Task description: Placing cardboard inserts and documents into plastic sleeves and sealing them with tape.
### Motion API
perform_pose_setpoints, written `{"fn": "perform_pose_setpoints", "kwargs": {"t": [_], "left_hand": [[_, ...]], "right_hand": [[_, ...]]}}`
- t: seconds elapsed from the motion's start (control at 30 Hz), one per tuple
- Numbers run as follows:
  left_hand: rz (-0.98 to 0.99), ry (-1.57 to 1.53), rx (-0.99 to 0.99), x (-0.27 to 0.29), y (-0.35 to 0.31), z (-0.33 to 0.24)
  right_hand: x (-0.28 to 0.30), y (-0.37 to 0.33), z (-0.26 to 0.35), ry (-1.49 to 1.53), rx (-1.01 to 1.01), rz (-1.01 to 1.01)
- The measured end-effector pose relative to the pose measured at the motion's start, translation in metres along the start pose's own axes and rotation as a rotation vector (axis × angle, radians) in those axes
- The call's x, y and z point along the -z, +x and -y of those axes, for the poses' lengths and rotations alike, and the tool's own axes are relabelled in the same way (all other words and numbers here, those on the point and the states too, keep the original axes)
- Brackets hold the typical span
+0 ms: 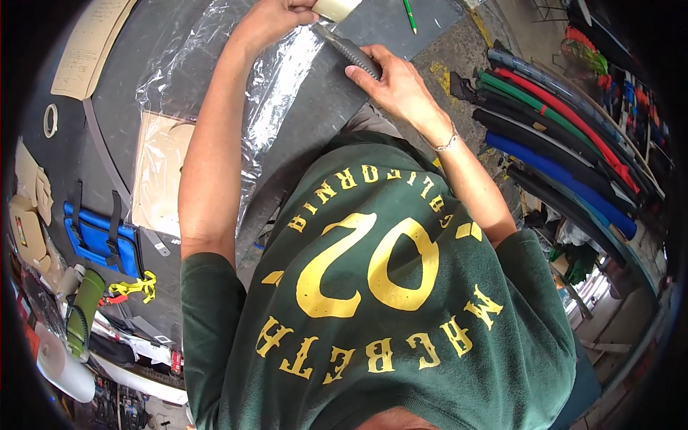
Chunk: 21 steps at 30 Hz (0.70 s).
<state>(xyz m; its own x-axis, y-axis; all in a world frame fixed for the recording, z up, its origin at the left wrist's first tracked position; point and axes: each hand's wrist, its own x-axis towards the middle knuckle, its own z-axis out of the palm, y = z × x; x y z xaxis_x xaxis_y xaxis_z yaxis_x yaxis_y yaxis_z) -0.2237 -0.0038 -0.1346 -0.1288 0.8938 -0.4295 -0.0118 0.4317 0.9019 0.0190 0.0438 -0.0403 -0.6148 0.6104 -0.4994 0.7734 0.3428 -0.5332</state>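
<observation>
My right hand [394, 82] is closed round the dark ribbed handle of a utility knife [351, 54], whose tip points up and left. At the top edge my left hand [271, 25] has its fingers curled at the side of a pale yellow flat piece [338, 7], close to the knife's tip; the picture's edge cuts off part of both. Under my left forearm a sheet of clear plastic film [276, 93] lies crumpled and shiny on the dark worktable [315, 118]. Tan sheet pieces [158, 172] show through or beside the film.
A green pencil [409, 16] lies at the top. On the left are a brown paper sheet [89, 50], a tape roll [50, 120], a long metal ruler [107, 154], a blue strapped pouch [104, 240] and yellow straps [136, 287]. Coloured fabric rolls [559, 136] lie at right.
</observation>
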Motion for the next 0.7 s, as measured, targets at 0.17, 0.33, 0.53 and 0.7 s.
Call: {"fn": "perform_pose_setpoints", "kwargs": {"t": [0.17, 0.33, 0.53, 0.7], "left_hand": [[0.032, -0.157, 0.150, 0.009, 0.004, 0.007], [-0.038, 0.044, -0.082, -0.004, -0.003, -0.007], [-0.025, 0.104, -0.074, 0.001, -0.002, -0.002], [-0.018, 0.082, -0.049, -0.003, 0.002, -0.006]], "right_hand": [[-0.002, 0.004, 0.002, 0.004, -0.015, 0.019], [0.009, -0.008, -0.009, -0.013, -0.041, -0.012], [0.009, -0.017, -0.014, -0.266, 0.453, 0.067], [-0.024, 0.008, 0.018, -0.300, 0.688, 0.052]]}}
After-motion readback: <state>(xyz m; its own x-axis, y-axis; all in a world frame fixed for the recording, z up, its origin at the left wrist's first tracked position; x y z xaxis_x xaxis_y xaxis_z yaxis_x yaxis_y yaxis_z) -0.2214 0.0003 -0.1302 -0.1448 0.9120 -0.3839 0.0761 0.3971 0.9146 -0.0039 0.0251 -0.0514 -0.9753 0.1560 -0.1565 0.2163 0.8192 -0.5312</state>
